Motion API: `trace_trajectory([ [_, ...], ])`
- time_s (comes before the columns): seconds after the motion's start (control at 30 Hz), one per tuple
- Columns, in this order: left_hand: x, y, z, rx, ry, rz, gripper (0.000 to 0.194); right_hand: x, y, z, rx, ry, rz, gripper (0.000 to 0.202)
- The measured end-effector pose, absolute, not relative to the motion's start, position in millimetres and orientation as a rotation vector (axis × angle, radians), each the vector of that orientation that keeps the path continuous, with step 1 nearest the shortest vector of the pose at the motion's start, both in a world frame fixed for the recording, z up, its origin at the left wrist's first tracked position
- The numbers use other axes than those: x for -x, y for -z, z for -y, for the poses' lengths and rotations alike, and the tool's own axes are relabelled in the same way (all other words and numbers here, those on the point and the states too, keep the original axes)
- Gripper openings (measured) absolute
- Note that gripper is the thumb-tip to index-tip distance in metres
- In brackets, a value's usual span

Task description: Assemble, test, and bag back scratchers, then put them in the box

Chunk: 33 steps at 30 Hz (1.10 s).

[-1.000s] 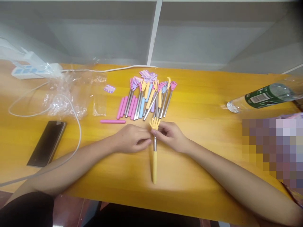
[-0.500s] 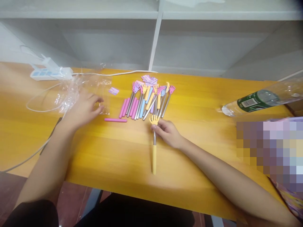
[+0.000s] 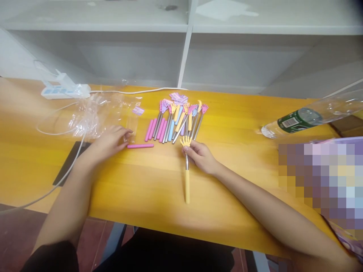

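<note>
My right hand (image 3: 202, 156) pinches a yellow back scratcher (image 3: 187, 185) just below its hand-shaped head, with the metal rod and yellow handle pointing toward me. My left hand (image 3: 112, 142) is at the edge of the clear plastic bags (image 3: 92, 115), fingers loosely curved and a gap between thumb and forefinger. Just right of its thumb lies a loose pink handle (image 3: 141, 146). Beyond my hands are several metal rods with coloured hand-shaped heads (image 3: 172, 109), mixed with loose pink handles (image 3: 150, 130) and yellow and blue ones.
Small printed cards (image 3: 178, 98) lie behind the rods, and a single card (image 3: 138, 110) beside the bags. A white power strip (image 3: 65, 91) with cables stands at the back left. A dark flat object (image 3: 68, 164) lies under a cable. At right is a plastic bottle (image 3: 295, 121) on its side.
My left hand has moved a little right and nearer to me, close to the loose pink handle. My right hand still holds the yellow back scratcher. The view has shifted slightly.
</note>
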State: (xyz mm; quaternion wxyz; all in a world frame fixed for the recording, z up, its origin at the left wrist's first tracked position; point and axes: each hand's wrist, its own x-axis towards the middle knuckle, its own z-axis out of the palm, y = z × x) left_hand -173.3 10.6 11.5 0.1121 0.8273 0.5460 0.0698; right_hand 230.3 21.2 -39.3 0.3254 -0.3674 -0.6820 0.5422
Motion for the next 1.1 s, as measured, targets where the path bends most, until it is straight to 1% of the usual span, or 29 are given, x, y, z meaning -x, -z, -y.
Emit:
trace_trajectory([
  [0.07,168.8,-11.9,-9.9,-2.459,-0.212,-1.580,0.034,-229.9,39.8,-21.0,0.965,-1.424,1.779,0.056],
  [0.33,143.6,-24.0,-7.3,-2.503,-0.466,-1.492,0.038,-228.7,40.1,-20.8,0.945,-1.472,1.734,0.055],
  [0.53,104.5,-46.3,1.8,-2.532,-0.624,-1.493,0.032,-226.8,40.9,-21.5,0.912,-1.571,1.605,0.055],
  [0.6,84.0,-50.5,2.8,-2.503,-0.671,-1.395,0.032,-225.8,42.1,-22.6,0.905,-1.606,1.518,0.055],
  [0.67,59.2,-50.6,1.8,-2.435,-0.686,-1.233,0.036,-225.6,43.2,-24.4,0.897,-1.620,1.398,0.057],
  [0.77,18.0,-44.3,-0.1,-2.480,-0.691,-1.024,0.038,-229.5,42.4,-26.9,0.887,-1.622,1.198,0.057],
  [0.9,-24.4,-27.3,3.2,-2.536,-0.702,-0.871,0.040,-242.4,36.5,-26.3,0.874,-1.640,1.004,0.054],
  [1.1,-34.3,8.7,7.2,-2.383,-0.739,-0.698,0.042,-247.6,28.3,-22.6,0.840,-1.741,0.889,0.068],
])
